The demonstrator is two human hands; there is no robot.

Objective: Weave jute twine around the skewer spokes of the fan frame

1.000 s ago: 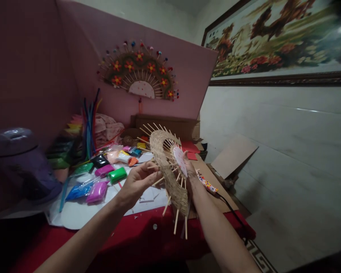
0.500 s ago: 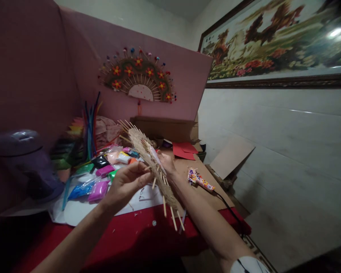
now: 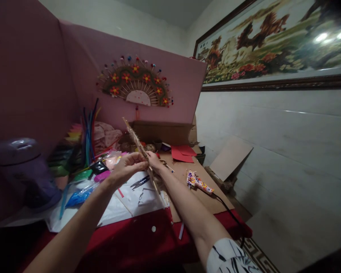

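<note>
A fan of thin wooden sticks and burlap (image 3: 135,139) is held up over the table, seen nearly edge-on. My left hand (image 3: 133,163) pinches it from the left side, fingers closed at its middle. On the other side my right hand (image 3: 154,162) grips it too, its fingers partly hidden behind the fan. Just below the hands, black-bladed thread snips (image 3: 140,182) lie on a white sheet (image 3: 116,208).
A flower-patterned glue gun (image 3: 199,182) with a black cord rests on cardboard (image 3: 213,201) at right. Red paper (image 3: 183,153) lies behind it. Bags of coloured clay (image 3: 81,193), pipe cleaners (image 3: 90,132) and a purple container (image 3: 25,174) stand left. A decorated fan (image 3: 135,85) hangs on the pink panel.
The fan has turned from a slanted face view to nearly edge-on. Both hands stay on it, and the thread snips beneath have come into sight. The view has shifted slightly.
</note>
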